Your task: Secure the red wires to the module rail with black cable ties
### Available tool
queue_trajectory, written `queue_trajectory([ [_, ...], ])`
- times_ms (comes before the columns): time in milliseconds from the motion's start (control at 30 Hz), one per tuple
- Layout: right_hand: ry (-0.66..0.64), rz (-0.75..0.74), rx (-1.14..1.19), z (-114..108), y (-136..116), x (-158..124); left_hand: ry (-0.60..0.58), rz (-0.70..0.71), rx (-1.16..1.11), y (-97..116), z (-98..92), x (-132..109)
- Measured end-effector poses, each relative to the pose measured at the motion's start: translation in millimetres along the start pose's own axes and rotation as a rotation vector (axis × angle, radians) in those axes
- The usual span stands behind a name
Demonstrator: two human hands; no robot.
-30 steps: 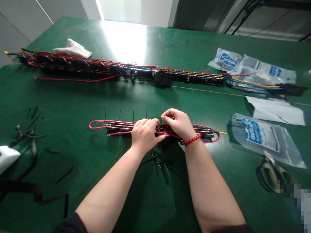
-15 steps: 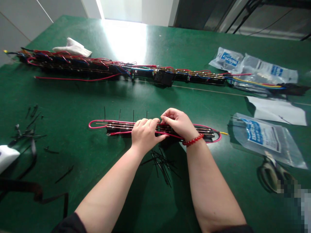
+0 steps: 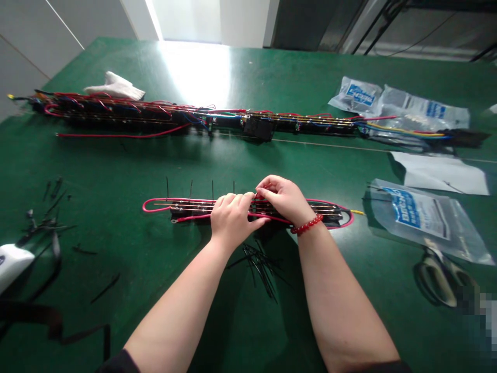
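Note:
A narrow black wiring assembly lies across the green table, with bare metal rods and a looped red cable along it. Several thin black cable ties stick up from its left half. My left hand is wrapped over the middle of the assembly, thumb along the near side. Just right of it, my right hand pinches a tiny dark end, apparently a cable tie, mostly hidden by the fingers. A pile of loose black cable ties lies on the near side, between my forearms.
A longer wired assembly stretches across the back, a white glove behind it. At right are plastic bags, white paper and scissors. Black scraps, a black strap and a white object lie left.
The view has shifted slightly, so the far items sit a little lower. Both hands keep their places on the assembly; the right fingers have moved only slightly.

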State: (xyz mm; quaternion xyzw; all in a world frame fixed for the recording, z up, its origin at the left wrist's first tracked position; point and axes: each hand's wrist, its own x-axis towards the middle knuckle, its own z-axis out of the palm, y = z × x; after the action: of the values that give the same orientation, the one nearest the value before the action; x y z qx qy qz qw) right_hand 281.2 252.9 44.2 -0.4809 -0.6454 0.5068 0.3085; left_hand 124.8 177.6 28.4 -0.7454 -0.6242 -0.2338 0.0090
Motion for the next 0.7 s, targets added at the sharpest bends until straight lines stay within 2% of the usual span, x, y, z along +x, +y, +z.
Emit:
queue_trajectory([
  [367, 0.040, -0.023, -0.060, 1.3, -1.1, -1.4, 0.002, 0.006, -0.008, 0.1, 0.5, 0.1],
  [600, 0.054, -0.024, -0.019, 0.4, -3.6, -1.6, -0.011, -0.015, -0.005, 0.4, -1.1, 0.5],
  [700, 0.053, -0.031, -0.097, 0.4, -4.5, -2.2, -0.018, -0.016, -0.002, 0.7, -1.5, 0.6],
])
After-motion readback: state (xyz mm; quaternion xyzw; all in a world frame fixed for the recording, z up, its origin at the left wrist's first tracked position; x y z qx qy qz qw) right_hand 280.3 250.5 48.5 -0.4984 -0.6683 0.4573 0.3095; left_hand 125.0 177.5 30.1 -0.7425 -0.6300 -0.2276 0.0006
